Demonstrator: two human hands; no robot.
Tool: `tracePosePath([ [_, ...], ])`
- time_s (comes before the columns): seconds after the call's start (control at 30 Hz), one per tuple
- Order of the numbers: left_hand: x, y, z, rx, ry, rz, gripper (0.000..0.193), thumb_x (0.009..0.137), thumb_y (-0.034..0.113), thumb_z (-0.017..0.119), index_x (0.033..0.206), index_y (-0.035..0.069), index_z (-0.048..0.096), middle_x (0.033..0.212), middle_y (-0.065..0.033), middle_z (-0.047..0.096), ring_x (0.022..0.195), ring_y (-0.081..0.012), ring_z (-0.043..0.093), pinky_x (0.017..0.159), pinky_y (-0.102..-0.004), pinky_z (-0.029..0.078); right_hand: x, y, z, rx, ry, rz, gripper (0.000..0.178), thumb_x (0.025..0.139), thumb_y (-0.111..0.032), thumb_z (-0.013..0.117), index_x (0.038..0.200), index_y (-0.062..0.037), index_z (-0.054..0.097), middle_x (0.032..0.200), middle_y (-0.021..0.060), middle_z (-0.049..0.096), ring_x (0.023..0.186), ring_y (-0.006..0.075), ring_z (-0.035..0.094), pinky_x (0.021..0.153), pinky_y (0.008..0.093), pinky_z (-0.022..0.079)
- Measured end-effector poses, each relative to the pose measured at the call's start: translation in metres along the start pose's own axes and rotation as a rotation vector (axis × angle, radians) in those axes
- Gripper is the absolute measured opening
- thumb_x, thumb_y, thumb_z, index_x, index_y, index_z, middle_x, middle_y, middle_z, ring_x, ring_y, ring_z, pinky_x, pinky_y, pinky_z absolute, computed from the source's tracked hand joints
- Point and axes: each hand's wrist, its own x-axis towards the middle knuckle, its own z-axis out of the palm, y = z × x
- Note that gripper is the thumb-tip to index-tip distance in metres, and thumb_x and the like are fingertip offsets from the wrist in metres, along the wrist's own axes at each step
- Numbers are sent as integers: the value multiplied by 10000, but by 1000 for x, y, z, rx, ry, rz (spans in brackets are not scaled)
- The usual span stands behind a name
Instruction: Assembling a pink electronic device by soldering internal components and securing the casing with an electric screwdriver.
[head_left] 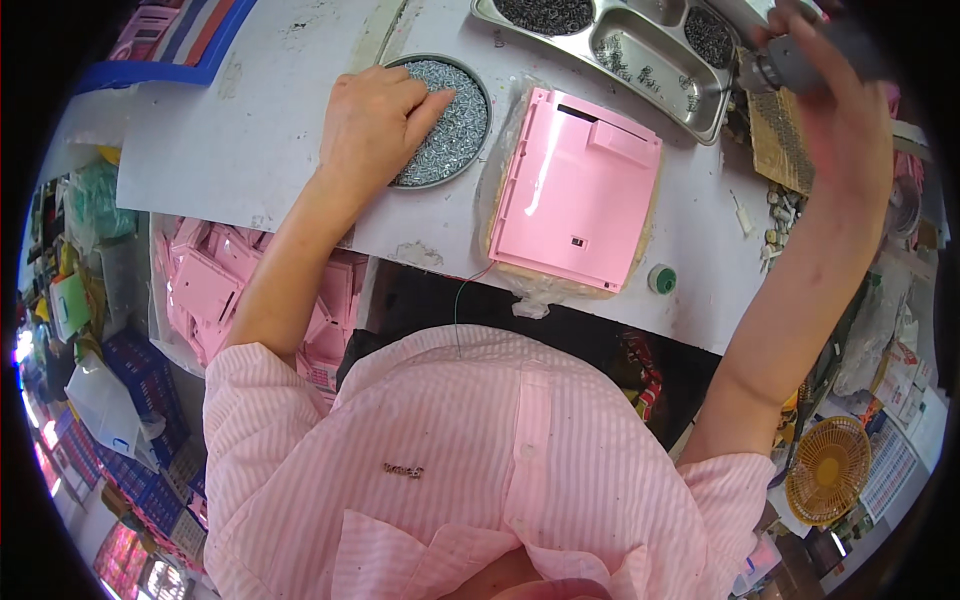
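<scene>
"Tell me, what do the hands hold?"

"The left hand (372, 118) bends its fingers over the small silver screws (445, 150) in the round dish (487, 125); the fingertips are hidden, so I cannot tell whether they pinch one; the right hand (848, 115) is wrapped around a grey tool (795, 65), perhaps an electric screwdriver, but it is blurred."

"And where is the workpiece?"

"The pink casing (570, 200) lies between the two hands, on a plastic-wrapped pad (535, 300); beyond it, toward the right, stands the metal tray (705, 115) with small dark parts; at the left, more pink parts (205, 285) lie heaped below the table (240, 130)."

"Which step is this, in your opinion?"

"I judge it is the picking of screws; the next move calls, I think, for one screw held firmly, then the tool brought upright above the casing."
</scene>
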Motion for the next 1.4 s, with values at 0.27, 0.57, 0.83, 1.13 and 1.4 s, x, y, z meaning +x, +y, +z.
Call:
tracePosePath([
  [0.27,-7,104,-13,-498,36,203,98,833,181,764,840,136,677,750,17,644,727,-190,598,790,-380,350,-95,1,47,136,31,17,516,1017,-254,544,1477,-65,407,766,28,534,683,165,521,741,367,454],
  [0.57,-18,115,-12,-809,-119,14,118,790,123,802,879,148,728,806,46,699,701,-155,599,776,-349,332,-105,3,71,140,-28,18,443,1014,-306,579,1387,-99,459,652,-2,493,564,141,474,618,346,448],
  [0.83,-5,62,-10,-150,72,-9,187,782,169,795,946,119,720,960,-9,664,920,-217,626,908,-409,368,-110,24,68,277,57,-25,456,965,-252,664,1313,-37,463,665,25,505,561,119,468,545,313,420],
  [1.13,-6,3,2,-47,72,1,173,888,222,694,790,82,666,805,-59,648,801,-293,631,709,-443,457,-162,2,55,229,168,53,433,951,-208,705,1261,-26,463,695,29,530,573,112,469,571,303,445],
  [1.4,0,2,1,-136,-124,-187,233,954,153,670,796,-7,609,750,-85,580,659,-203,538,646,-311,445,-188,17,47,159,108,14,333,929,-95,700,1168,-13,482,717,51,561,601,127,524,612,320,489],
])
